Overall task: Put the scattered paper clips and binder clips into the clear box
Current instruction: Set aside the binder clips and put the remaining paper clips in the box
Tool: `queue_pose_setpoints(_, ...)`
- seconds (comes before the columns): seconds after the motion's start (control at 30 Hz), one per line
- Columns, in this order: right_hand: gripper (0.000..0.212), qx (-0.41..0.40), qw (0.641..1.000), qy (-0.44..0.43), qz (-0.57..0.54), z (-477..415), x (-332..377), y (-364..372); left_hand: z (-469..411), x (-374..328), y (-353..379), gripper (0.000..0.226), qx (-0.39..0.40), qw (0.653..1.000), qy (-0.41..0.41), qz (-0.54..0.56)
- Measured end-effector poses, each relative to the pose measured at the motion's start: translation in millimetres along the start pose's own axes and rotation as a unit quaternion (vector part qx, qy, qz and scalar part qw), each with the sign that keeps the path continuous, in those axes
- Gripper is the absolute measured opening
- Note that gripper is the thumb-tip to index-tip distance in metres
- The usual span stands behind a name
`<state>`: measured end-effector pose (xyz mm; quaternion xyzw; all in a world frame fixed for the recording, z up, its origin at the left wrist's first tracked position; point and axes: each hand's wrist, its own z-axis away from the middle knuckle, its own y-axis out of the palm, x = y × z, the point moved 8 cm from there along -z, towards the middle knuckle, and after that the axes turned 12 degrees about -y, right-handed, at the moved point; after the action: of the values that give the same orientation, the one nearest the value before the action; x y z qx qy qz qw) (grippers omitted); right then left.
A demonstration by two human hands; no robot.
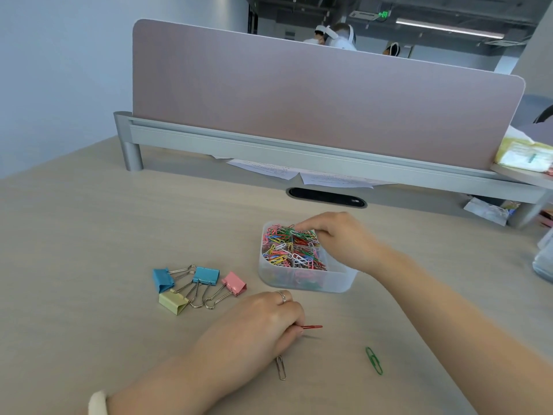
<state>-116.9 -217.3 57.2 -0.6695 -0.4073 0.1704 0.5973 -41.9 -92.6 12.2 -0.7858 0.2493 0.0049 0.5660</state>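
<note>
Clear box (308, 280) under right hand (338, 235), left hand (257, 322) pinching red clip (312, 327)

Your left hand (263, 319) is pinching a red paper clip (312, 327) | your right hand (338, 235) is reaching into the clear box (308, 283) | binder clips (205, 275) are lying nearby

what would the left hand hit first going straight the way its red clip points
Probably the right forearm; the left hand and its red paper clip point across bare table, and the green paper clip lies off that line.
</note>
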Motion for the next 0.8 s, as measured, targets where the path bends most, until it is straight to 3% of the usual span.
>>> queue_pose_setpoints(0.1, 0.047, 0.037, 0.999, -0.017, 0.019, 10, 1, 10, 0, -2, -1, 0.016, -0.007, 1.0, 0.003, -0.021)
queue_pose_setpoints(0.27, 0.049, -0.016, 0.999, -0.005, -0.05, 17, 2, 1, 0, 1, 3, 0.018, 0.029, 0.999, -0.003, 0.041)
queue_pose_setpoints(0.43, 0.05, -0.02, 0.993, 0.018, -0.116, 18, -6, 6, -1, 3, 4, 0.028, 0.035, 0.996, -0.003, 0.081)
queue_pose_setpoints(0.57, 0.052, 0.003, 0.996, 0.008, -0.087, 12, -3, 12, -2, 4, 7, 0.031, 0.044, 0.995, -0.004, 0.087)
queue_pose_setpoints(0.67, 0.052, 0.035, 0.999, -0.01, -0.003, 9, 0, 21, -1, 4, 7, 0.031, 0.044, 0.996, -0.005, 0.083)
queue_pose_setpoints(0.8, 0.052, 0.017, 0.999, -0.012, 0.047, 10, -2, 20, -1, 6, 7, 0.03, 0.04, 0.995, -0.015, 0.087)
